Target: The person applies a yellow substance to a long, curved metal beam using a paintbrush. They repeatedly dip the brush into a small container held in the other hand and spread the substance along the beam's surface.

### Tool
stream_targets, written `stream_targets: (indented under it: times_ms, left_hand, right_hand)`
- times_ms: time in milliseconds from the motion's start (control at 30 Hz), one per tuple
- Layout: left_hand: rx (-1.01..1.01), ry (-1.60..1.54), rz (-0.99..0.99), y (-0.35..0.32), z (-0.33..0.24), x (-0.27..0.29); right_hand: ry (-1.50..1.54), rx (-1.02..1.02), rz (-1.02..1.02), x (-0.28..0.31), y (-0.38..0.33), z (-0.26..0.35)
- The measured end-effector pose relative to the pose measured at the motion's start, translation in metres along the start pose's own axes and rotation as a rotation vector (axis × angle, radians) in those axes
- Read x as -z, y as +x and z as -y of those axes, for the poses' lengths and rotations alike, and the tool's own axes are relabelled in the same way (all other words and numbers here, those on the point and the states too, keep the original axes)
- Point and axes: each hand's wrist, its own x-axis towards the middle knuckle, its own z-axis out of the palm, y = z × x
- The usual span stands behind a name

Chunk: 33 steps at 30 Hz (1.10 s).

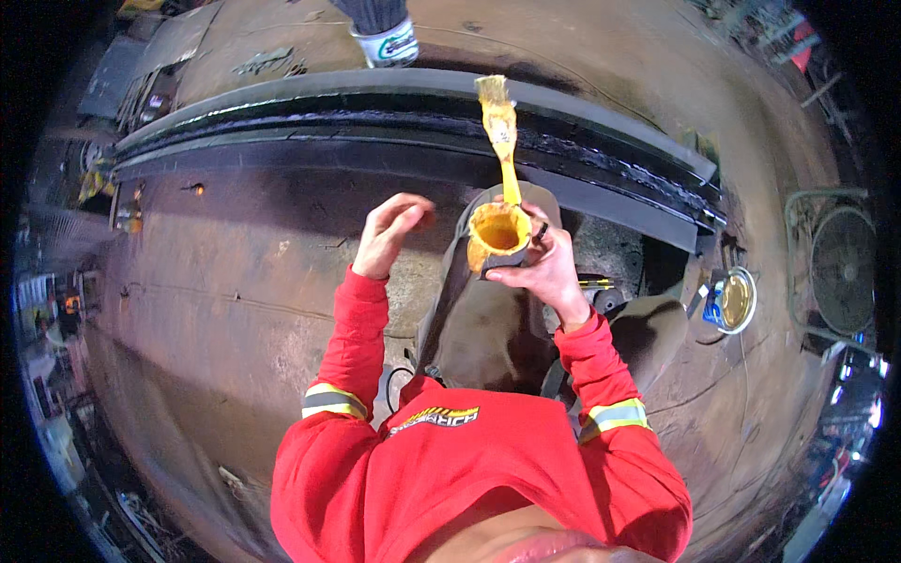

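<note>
1. Right hand point(542, 267) – grip closed around a small cup of yellow paint point(498, 233), brush point(500, 127) standing in it, bristles up over the dark steel beam point(422, 122).
2. Left hand point(389, 235) – loosely curled, empty, just beside the cup.
3. Best kept level and wiped on the rim – drips likely otherwise.
4. Open paint tin point(735, 300) on the floor, well apart to the right.

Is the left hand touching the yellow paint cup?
Apart. In the head view the left hand hangs with curled fingers, brown floor showing between it and the yellow paint cup, which the right hand holds.
</note>
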Motion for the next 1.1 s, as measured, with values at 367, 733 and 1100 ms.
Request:
stream_targets:
  times_ms: [367, 733, 1100]
  left_hand:
    - [-0.042, -0.309, 0.195, 0.002, -0.057, -0.033]
    - [-0.271, 0.156, -0.029, -0.01, -0.127, -0.01]
    - [-0.767, 1.547, 0.36, -0.007, -0.272, -0.085]
  right_hand:
    - [-0.112, 0.04, 0.267, -0.03, 0.006, 0.016]
    - [-0.149, 0.104, 0.059, -0.009, -0.012, -0.005]
    - [-0.258, 0.286, -0.283, 0.046, -0.013, 0.017]
